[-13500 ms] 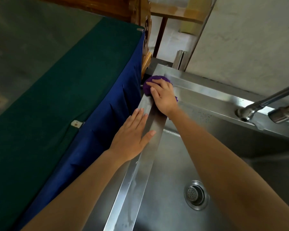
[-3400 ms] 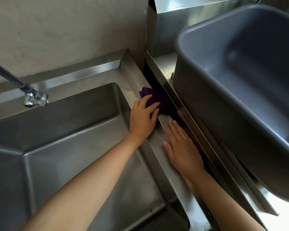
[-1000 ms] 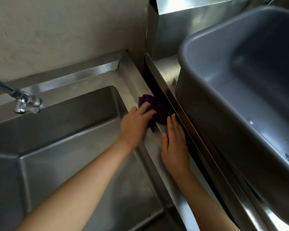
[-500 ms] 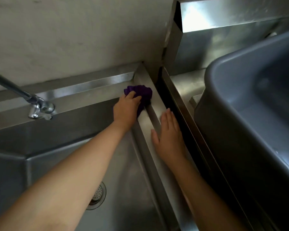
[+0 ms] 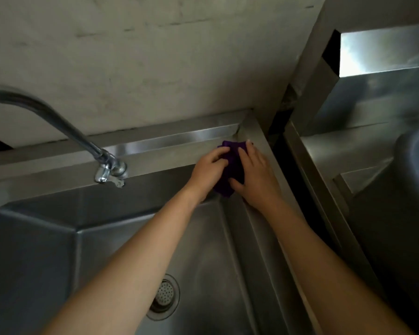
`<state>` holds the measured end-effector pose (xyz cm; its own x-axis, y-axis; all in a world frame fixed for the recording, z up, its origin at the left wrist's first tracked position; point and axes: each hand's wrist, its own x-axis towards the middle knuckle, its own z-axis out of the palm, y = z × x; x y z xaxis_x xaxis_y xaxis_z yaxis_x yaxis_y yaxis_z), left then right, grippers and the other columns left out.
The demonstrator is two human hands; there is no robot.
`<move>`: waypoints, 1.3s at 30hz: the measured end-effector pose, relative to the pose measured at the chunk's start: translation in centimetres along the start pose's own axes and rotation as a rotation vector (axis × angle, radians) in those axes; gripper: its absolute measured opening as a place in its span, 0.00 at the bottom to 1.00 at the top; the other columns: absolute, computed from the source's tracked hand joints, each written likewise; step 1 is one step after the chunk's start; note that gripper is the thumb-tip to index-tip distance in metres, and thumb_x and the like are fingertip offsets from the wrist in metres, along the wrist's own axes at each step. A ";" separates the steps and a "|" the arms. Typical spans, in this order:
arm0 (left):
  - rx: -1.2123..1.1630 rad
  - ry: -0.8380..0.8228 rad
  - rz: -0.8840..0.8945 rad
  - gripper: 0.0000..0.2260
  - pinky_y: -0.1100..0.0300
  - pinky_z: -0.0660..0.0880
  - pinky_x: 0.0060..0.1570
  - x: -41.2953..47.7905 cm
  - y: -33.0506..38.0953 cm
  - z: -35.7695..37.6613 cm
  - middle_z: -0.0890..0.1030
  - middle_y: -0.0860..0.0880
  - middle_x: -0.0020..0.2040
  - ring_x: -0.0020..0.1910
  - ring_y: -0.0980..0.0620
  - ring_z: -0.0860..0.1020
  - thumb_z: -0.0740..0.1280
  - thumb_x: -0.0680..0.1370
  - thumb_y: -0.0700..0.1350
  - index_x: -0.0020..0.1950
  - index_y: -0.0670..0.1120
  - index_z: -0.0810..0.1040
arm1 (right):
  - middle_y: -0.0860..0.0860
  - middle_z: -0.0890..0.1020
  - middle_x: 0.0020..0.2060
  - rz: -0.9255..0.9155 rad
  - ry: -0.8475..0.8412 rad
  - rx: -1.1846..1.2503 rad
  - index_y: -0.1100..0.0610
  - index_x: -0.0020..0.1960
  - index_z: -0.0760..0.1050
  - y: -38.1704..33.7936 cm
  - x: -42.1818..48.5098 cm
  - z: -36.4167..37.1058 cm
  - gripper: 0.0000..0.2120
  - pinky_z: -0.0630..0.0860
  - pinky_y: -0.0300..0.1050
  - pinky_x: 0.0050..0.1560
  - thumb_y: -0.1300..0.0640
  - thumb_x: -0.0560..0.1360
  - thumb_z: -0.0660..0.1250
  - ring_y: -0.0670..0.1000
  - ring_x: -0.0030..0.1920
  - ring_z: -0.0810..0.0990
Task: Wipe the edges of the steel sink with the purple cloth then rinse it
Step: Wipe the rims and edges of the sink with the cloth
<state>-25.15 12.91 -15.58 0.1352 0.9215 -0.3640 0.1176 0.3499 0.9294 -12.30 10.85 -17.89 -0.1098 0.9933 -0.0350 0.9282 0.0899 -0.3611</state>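
Observation:
The purple cloth (image 5: 231, 165) lies bunched on the back right corner of the steel sink's rim (image 5: 170, 141), and its lower end hangs over the basin's inner edge. My left hand (image 5: 207, 170) grips the cloth's left side with curled fingers. My right hand (image 5: 255, 175) lies over the cloth's right side with straight fingers reaching toward the corner and the thumb stretched across the fabric. Both forearms reach over the basin.
The faucet spout (image 5: 107, 165) hangs over the back rim at left, with no water running. A drain strainer (image 5: 163, 296) sits in the basin floor. A concrete wall stands behind. Right of a dark gap are a steel counter (image 5: 336, 151) and a grey tub (image 5: 413, 165).
The cloth went up the right rim into the back corner under my left hand. My right hand slid from the rim onto the cloth. My view shifted left and forward.

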 end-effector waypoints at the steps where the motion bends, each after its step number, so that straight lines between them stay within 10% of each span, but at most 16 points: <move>1: 0.039 0.047 0.059 0.15 0.58 0.74 0.55 -0.2 -0.1 -0.5 0.78 0.47 0.60 0.56 0.51 0.77 0.59 0.78 0.39 0.63 0.48 0.75 | 0.57 0.52 0.76 0.005 0.029 -0.011 0.59 0.74 0.55 -0.3 0.3 0.2 0.36 0.52 0.50 0.73 0.51 0.72 0.67 0.57 0.75 0.52; 6: 0.736 0.474 0.471 0.18 0.56 0.63 0.66 -1.9 -3.9 -5.9 0.74 0.40 0.66 0.65 0.42 0.71 0.60 0.77 0.39 0.67 0.40 0.70 | 0.61 0.69 0.67 0.034 0.184 -0.027 0.64 0.60 0.70 -2.4 2.4 1.5 0.20 0.65 0.51 0.66 0.61 0.70 0.67 0.60 0.68 0.64; 10: 1.070 0.499 0.307 0.32 0.49 0.45 0.74 -3.1 -7.5 -10.1 0.53 0.40 0.77 0.76 0.43 0.49 0.62 0.77 0.49 0.75 0.41 0.51 | 0.59 0.74 0.61 0.094 0.360 0.156 0.65 0.55 0.72 -3.9 3.5 1.4 0.14 0.65 0.43 0.61 0.64 0.70 0.64 0.58 0.63 0.67; 19: 1.201 0.283 0.210 0.51 0.53 0.35 0.73 -2.7 -8.5 -13.4 0.40 0.42 0.77 0.74 0.49 0.34 0.54 0.65 0.72 0.75 0.41 0.41 | 0.57 0.57 0.74 -0.287 -0.039 0.217 0.56 0.70 0.66 -11.1 5.9 5.5 0.27 0.52 0.52 0.74 0.50 0.72 0.60 0.58 0.75 0.50; 39: 1.289 0.413 0.345 0.32 0.50 0.36 0.73 4.0 -5.4 -11.0 0.43 0.45 0.78 0.76 0.48 0.41 0.37 0.75 0.62 0.76 0.47 0.42 | 0.63 0.76 0.55 0.024 0.292 -0.082 0.65 0.54 0.76 -3.1 4.4 3.1 0.12 0.75 0.58 0.57 0.62 0.73 0.65 0.64 0.58 0.72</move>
<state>-36.11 16.55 -21.40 0.0728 0.9898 0.1227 0.9800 -0.0938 0.1753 -16.73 14.76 -19.80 0.0079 0.9729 0.2311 0.9563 0.0602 -0.2862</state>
